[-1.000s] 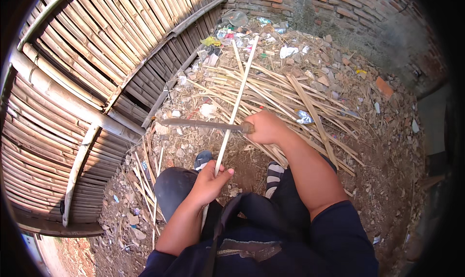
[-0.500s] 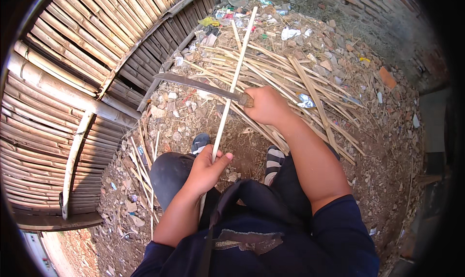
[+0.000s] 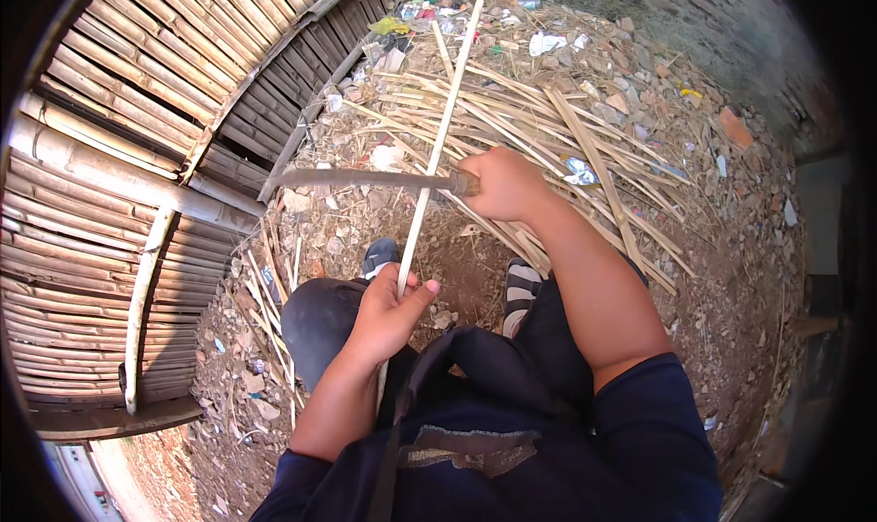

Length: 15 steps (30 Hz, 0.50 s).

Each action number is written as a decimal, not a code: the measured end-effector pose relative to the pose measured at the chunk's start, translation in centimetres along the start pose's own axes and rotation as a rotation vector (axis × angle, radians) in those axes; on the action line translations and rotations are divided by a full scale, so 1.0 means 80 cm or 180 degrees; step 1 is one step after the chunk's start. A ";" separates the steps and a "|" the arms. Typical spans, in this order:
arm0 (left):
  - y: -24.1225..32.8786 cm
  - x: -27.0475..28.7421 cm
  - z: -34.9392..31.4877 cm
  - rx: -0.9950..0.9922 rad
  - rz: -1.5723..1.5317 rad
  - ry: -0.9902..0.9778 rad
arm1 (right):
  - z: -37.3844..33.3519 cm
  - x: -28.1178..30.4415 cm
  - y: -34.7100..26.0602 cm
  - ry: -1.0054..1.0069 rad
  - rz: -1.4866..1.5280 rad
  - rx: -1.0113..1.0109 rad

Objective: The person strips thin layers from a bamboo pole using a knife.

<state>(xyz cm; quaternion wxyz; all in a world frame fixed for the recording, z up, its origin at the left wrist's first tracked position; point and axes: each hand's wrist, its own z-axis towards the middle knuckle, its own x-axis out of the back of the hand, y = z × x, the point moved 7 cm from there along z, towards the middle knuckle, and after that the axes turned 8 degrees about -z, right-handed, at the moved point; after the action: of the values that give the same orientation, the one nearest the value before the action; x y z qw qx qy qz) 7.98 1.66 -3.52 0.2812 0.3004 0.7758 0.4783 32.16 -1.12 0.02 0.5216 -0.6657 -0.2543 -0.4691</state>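
My left hand (image 3: 388,316) is closed around the lower part of a long pale bamboo strip (image 3: 445,125), which slants up and away to the far middle. Its lower end passes under my left wrist toward my lap. In my right hand (image 3: 502,186) is the wooden handle of a machete (image 3: 356,178), its long dark blade pointing left. The blade crosses the strip a little beyond my left hand and looks slightly blurred; whether its edge bites into the strip I cannot tell.
A pile of split bamboo strips (image 3: 539,143) lies on the stony ground ahead. More strips (image 3: 265,316) lie left of my knee. A bamboo-slat wall (image 3: 100,211) stands at the left, a brick wall (image 3: 694,20) at the far right. Litter and a broken brick (image 3: 734,127) are scattered about.
The machete blade has turned, its tip now lower and nearer to me, so it lies almost level across the strip. My left hand keeps its hold with little movement.
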 end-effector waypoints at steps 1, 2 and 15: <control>0.003 -0.006 0.001 -0.0068 0.0133 -0.0009 | 0.001 -0.013 0.019 0.0001 -0.0011 -0.0035; 0.005 -0.003 0.001 -0.0108 0.0137 0.0005 | 0.007 -0.012 0.014 -0.0039 0.0263 0.0084; -0.004 0.009 -0.002 0.0159 0.0288 0.0201 | 0.004 -0.014 -0.005 0.0028 0.0021 -0.0047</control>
<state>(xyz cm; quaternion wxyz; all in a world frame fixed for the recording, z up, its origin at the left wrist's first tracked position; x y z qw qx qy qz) 7.31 2.01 -3.84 0.2271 0.3269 0.7816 0.4802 31.47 -0.49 -0.80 0.5194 -0.6683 -0.2463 -0.4721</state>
